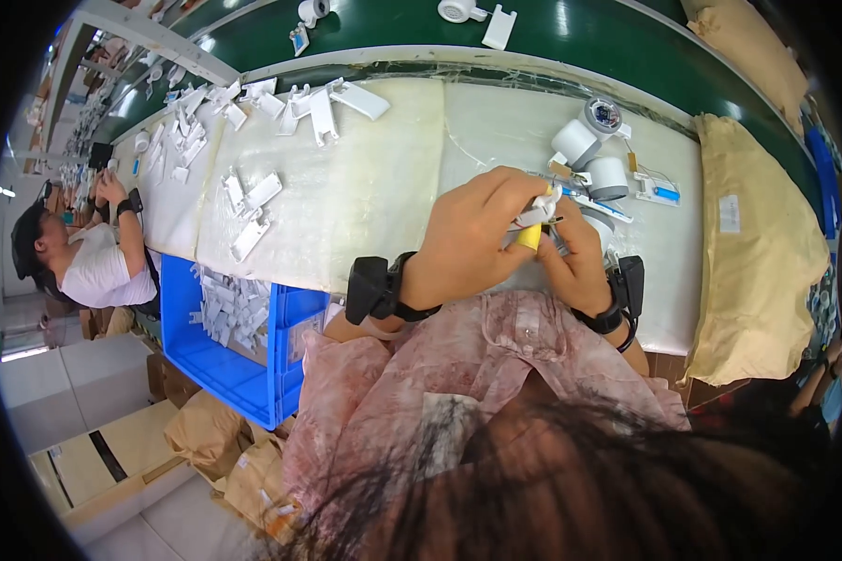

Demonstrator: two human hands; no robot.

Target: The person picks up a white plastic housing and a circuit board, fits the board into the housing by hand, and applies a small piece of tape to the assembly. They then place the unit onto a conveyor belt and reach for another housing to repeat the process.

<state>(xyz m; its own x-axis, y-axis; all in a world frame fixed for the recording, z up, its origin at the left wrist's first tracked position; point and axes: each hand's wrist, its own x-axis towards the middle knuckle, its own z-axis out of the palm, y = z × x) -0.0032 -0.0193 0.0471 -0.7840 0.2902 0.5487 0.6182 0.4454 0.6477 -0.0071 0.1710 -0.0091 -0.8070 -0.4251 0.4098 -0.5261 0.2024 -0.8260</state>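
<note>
Two hands work on a small yellow and white part above the white surface.

The left hand [472, 234] has its grip clenched around the small yellow and white part [536, 224], holding it just over the white surface [365, 187]; the right hand [575, 252] pinches the same part from the other side; I judge the job is midway, as the part is not set down yet; white round pieces [594, 154] wait near the hands; many flat white plastic pieces [253, 201] lie well apart on the left; more fill the blue bin [253, 365] below; another person [94, 252] works far left.
</note>
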